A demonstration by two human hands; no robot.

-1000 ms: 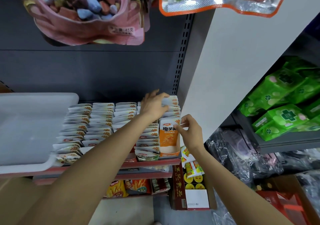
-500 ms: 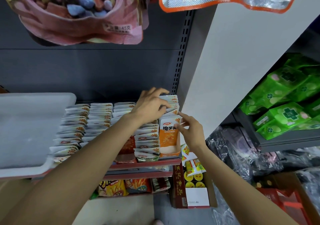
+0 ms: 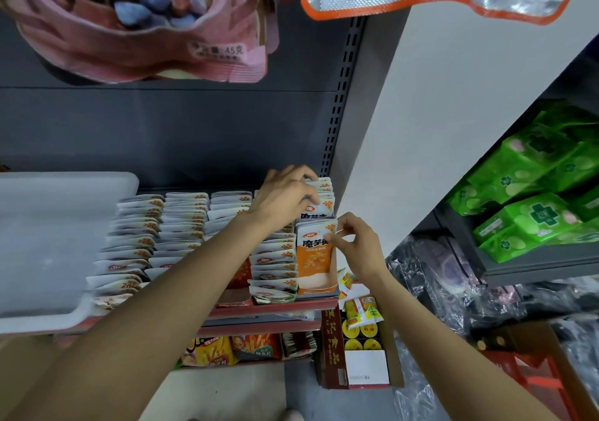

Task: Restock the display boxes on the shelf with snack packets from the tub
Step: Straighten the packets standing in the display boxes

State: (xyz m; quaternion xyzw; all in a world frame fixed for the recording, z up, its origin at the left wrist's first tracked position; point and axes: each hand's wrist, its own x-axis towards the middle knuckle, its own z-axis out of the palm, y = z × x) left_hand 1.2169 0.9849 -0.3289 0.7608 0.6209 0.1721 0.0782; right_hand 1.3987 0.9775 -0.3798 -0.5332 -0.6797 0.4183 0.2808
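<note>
Two hands work at the rightmost display box (image 3: 319,286) on the red-edged shelf (image 3: 278,305). Behind that box's front packet, the left hand (image 3: 285,198) has its fingers curled over the tops of the rear snack packets (image 3: 324,193), its grip grasping them. Just right of the box, the right hand (image 3: 356,247) pinches the top corner of the front orange packet (image 3: 314,252), which stands upright in the box. Left of the box stand more rows of packets (image 3: 181,226), and furthest left, the white tub (image 3: 48,245) rests on the shelf.
</note>
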